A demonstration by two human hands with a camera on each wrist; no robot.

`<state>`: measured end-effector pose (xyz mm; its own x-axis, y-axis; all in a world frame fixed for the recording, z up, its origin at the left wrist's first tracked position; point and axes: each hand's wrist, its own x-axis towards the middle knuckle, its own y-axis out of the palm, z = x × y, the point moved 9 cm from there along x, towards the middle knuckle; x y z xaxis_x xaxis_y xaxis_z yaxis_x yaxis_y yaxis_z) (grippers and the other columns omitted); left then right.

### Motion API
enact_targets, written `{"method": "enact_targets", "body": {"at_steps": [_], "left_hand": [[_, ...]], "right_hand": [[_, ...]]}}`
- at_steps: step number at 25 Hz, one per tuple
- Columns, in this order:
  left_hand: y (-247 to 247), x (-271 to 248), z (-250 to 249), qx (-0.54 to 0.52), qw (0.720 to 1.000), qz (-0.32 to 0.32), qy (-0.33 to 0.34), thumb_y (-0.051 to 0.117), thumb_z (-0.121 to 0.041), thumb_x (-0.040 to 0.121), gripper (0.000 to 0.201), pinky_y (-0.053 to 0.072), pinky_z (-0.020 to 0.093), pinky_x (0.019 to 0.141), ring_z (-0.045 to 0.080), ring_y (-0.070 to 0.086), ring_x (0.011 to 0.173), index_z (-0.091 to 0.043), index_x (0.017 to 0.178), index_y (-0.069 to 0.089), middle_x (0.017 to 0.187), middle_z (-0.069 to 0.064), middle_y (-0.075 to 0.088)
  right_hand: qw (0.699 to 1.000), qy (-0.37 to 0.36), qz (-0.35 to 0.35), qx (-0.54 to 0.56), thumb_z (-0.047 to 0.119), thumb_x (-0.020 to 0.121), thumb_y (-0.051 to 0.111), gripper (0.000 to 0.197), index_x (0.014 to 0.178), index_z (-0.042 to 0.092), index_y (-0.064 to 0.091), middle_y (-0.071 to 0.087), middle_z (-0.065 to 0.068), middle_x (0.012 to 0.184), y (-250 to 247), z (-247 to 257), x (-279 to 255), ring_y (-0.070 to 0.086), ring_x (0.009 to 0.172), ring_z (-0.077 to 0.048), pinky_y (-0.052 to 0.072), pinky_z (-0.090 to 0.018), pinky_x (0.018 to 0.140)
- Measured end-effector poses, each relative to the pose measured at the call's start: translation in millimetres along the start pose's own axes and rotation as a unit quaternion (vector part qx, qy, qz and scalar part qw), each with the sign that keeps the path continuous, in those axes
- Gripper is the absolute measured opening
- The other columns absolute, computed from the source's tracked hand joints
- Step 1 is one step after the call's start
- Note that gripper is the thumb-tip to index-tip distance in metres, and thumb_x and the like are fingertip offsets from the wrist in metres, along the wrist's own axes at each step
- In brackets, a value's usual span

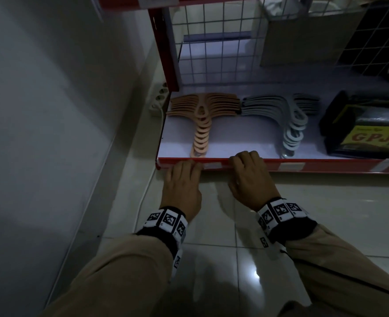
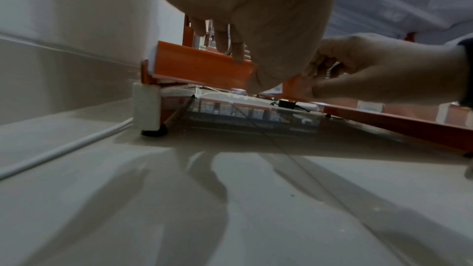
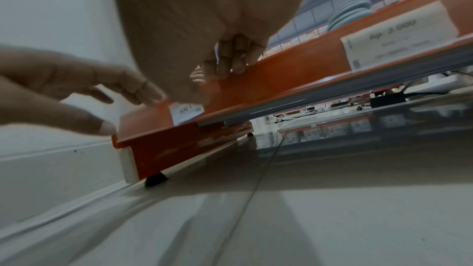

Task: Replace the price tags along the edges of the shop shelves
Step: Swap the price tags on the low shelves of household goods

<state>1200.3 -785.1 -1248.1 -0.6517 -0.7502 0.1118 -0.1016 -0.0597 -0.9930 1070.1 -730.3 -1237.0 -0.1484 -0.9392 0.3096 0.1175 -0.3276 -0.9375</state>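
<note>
Running across the bottom of the rack, the red shelf edge (image 1: 326,164) is the landmark here, low above the pale tiled floor (image 1: 303,225). Behind that edge, on the white shelf board, lie 2 stacks of hangers: the tan hangers (image 1: 202,115) toward the edge's left end and the grey hangers (image 1: 289,115) further right, with a black package (image 1: 367,131) beyond them near the frame's right side. A white power strip (image 1: 158,99) sits on the floor just past the edge's left corner, against the wall.

At the left end of the edge, the left hand (image 1: 182,186) lies flat, fingers straight and slightly spread, fingertips pressing on the front face of the strip. Just to its right, the right hand (image 1: 249,177) hooks over the top of the edge, its fingers (image 3: 230,62) curled together and clamped on the strip, thumb below.

Between the 2 hands, set in the strip, sits the price tag (image 3: 187,113), a small white slip partly covered by the right hand. Another price tag (image 3: 399,35), reading Rp 3 000, sits in the same strip well to the right of both hands.
</note>
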Motion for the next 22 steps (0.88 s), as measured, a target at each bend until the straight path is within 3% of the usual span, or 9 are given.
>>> {"method": "enact_targets", "body": {"at_steps": [4, 11, 17, 22], "left_hand": [[-1.7, 9.4, -0.5, 0.002, 1.0, -0.001, -0.009, 0.056, -0.024, 0.079, 0.057, 0.032, 0.039, 0.093, 0.025, 0.042, 0.112, -0.021, 0.134, 0.043, 0.124, 0.004, 0.048], [2.5, 6.9, 0.3, 0.014, 1.0, 0.005, -0.007, 0.06, -0.029, 0.078, 0.056, 0.028, 0.043, 0.099, 0.025, 0.038, 0.118, -0.028, 0.132, 0.046, 0.126, 0.002, 0.045], [3.0, 5.9, 0.4, -0.001, 1.0, 0.005, -0.01, 0.06, -0.031, 0.08, 0.055, 0.028, 0.042, 0.1, 0.023, 0.037, 0.119, -0.031, 0.132, 0.042, 0.129, 0.0, 0.043], [-0.1, 9.6, 6.3, -0.045, 0.999, -0.001, -0.027, 0.058, -0.028, 0.081, 0.054, 0.032, 0.039, 0.099, 0.022, 0.04, 0.116, -0.024, 0.132, 0.042, 0.126, 0.0, 0.047]], "right_hand": [[0.998, -0.043, -0.026, 0.045, 0.005, 0.071, 0.062, 0.04, 0.11, 0.0, 0.061, 0.061, -0.017, 0.101, -1.9, 12.3, 2.0, 0.054, 0.089, -0.033, 0.047, -0.041, 0.077], [0.997, -0.055, -0.017, 0.051, 0.007, 0.075, 0.061, 0.034, 0.109, 0.005, 0.062, 0.065, -0.012, 0.104, 0.5, 17.2, 3.7, 0.054, 0.092, -0.029, 0.049, -0.038, 0.078], [0.999, -0.034, 0.029, -0.01, 0.018, 0.079, 0.056, 0.03, 0.106, 0.009, 0.064, 0.06, -0.011, 0.103, 7.5, 24.8, 11.6, 0.05, 0.088, -0.029, 0.045, -0.038, 0.069], [0.998, 0.036, 0.015, 0.053, 0.021, 0.082, 0.062, 0.022, 0.099, 0.007, 0.065, 0.056, -0.013, 0.104, 3.8, 14.0, 20.5, 0.051, 0.093, -0.029, 0.044, -0.037, 0.073]]}}
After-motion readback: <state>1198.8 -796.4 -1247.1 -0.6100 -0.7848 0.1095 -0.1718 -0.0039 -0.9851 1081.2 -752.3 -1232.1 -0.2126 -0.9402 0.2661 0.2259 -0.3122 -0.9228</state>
